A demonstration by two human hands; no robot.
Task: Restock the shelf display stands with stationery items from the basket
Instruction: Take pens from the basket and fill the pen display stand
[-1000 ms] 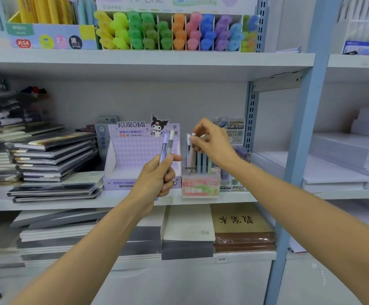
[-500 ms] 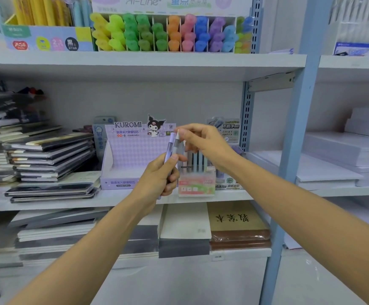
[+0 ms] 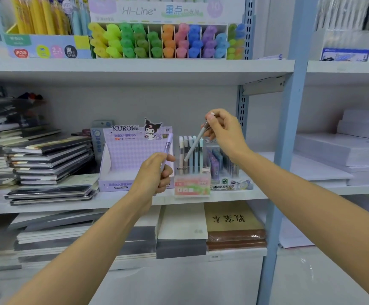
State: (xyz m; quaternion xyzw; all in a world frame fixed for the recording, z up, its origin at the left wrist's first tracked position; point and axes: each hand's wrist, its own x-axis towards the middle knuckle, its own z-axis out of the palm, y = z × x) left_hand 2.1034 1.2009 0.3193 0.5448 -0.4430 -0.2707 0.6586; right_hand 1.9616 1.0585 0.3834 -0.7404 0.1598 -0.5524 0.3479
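My left hand (image 3: 155, 175) was nearest, its fingers (image 3: 167, 170) curled round a purple pen (image 3: 168, 144) that stood nearly upright. At its 2 o'clock my right hand (image 3: 225, 133) pinched the top of a grey pen (image 3: 195, 146), whose tip slanted toward 7 o'clock in front of the stocked pens (image 3: 201, 155) in the stand (image 3: 191, 189). The stand sat on the shelf (image 3: 69, 201), just at 3 o'clock of the Kuromi box (image 3: 126, 157). Highlighters (image 3: 157, 40) lined the shelf above, at 12 o'clock.
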